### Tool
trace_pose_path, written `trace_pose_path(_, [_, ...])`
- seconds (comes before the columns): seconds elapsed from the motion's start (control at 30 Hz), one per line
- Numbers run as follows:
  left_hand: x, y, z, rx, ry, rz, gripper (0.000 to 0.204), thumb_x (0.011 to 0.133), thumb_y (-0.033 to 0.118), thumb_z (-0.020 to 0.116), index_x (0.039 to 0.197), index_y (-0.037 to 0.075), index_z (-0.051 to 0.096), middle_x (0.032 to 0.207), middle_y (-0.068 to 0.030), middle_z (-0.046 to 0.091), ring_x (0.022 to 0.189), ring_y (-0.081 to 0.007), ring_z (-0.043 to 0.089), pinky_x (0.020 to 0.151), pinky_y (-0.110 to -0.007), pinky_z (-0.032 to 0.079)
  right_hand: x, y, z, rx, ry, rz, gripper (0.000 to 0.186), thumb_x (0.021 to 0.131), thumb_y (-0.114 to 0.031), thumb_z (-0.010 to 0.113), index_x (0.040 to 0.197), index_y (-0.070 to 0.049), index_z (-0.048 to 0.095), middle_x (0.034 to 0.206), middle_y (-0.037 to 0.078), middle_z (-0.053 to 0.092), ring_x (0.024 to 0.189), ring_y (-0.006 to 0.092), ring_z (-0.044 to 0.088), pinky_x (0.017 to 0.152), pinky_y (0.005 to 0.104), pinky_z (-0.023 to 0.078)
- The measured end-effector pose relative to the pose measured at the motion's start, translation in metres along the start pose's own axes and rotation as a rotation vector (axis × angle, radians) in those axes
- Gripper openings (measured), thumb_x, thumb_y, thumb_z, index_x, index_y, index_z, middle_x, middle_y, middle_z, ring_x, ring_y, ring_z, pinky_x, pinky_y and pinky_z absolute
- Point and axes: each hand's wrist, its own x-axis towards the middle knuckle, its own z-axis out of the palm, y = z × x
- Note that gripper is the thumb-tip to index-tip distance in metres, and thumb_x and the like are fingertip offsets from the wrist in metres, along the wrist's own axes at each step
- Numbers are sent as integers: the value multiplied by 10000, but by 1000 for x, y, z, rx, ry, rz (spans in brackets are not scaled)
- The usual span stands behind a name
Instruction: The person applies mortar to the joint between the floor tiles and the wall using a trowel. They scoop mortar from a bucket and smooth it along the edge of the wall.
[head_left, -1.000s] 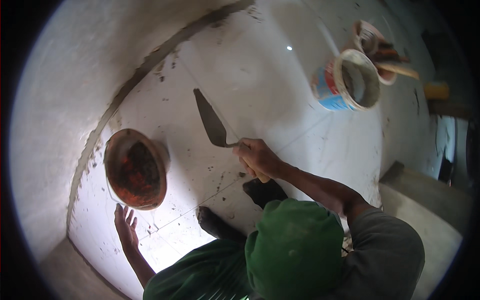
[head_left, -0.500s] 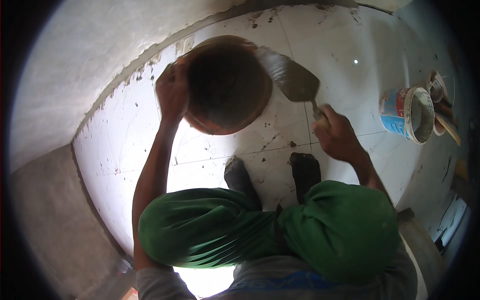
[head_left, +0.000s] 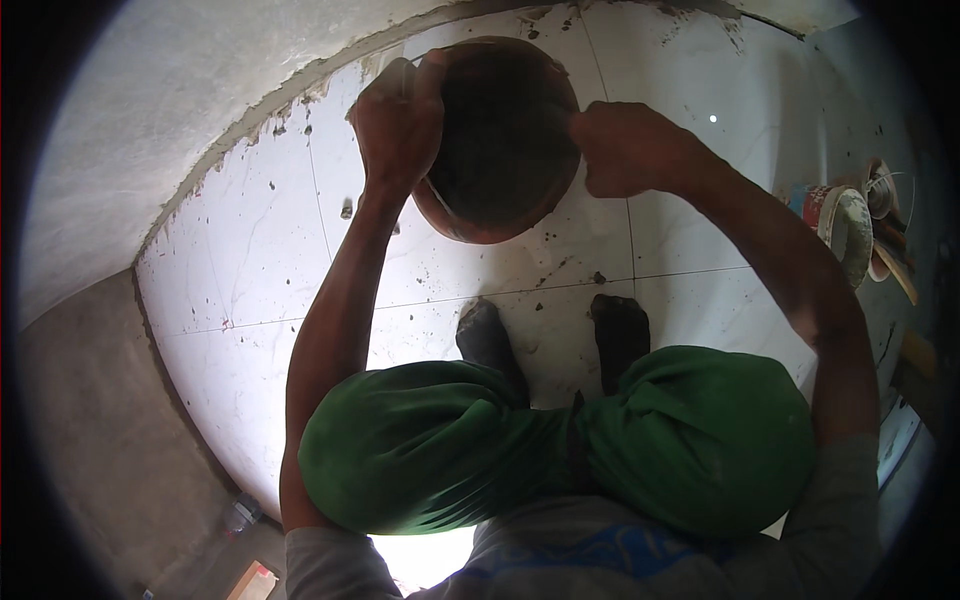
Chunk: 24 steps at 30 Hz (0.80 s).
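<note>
A round reddish-brown tub (head_left: 505, 232) with a very dark inside is in front of me, over the tiled floor. My left hand (head_left: 398, 125) is closed on its left rim. At the opposite rim, my right hand (head_left: 635, 150) is closed in a fist, its knuckles up against the tub's edge. It grips the masonry trowel, whose handle is covered by the fingers and whose blade is lost in the dark of the tub. What lies inside the tub is too dark to make out.
To the right stands a mortar-smeared paint bucket (head_left: 848, 235), partly behind my right forearm, with tools (head_left: 893, 262) beside it. Crumbs of mortar dot the white tiles (head_left: 260, 250). A grey plastered wall (head_left: 150, 130) runs along the left and far side. My feet are just below the tub.
My right hand has moved up and left to the tub's rim, taking the trowel out of sight. The tub and my left hand have shifted away and slightly right.
</note>
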Motion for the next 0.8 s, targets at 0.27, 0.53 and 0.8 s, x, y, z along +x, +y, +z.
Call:
trace_pose_path(0.27, [9, -19, -12, -12, 65, -22, 495, 982, 403, 735, 734, -9, 612, 611, -77, 609, 596, -171, 516, 651, -401, 485, 9, 16, 56, 540, -186, -24, 137, 803, -69, 626, 780, 65, 607, 665, 143, 621, 587, 259, 663, 545, 389, 551])
trace_pose_path(0.53, [1, -25, -15, -36, 93, -121, 470, 989, 395, 720, 796, -32, 684, 633, -89, 643, 619, -146, 532, 642, -387, 480, 1, -27, 96, 1138, -201, 67, 203, 962, -132, 648, 813, 5, 629, 628, 49, 590, 447, 111, 562, 406, 300, 450])
trace_pose_path(0.8, [7, -64, -17, -279, 263, -275, 499, 1081, 373, 550, 869, -53, 702, 716, -87, 643, 710, -164, 522, 688, -386, 455, -11, -18, 92, 1339, 49, 46, 222, 993, -152, 634, 849, 16, 642, 637, 34, 589, 450, 96, 547, 431, 294, 451])
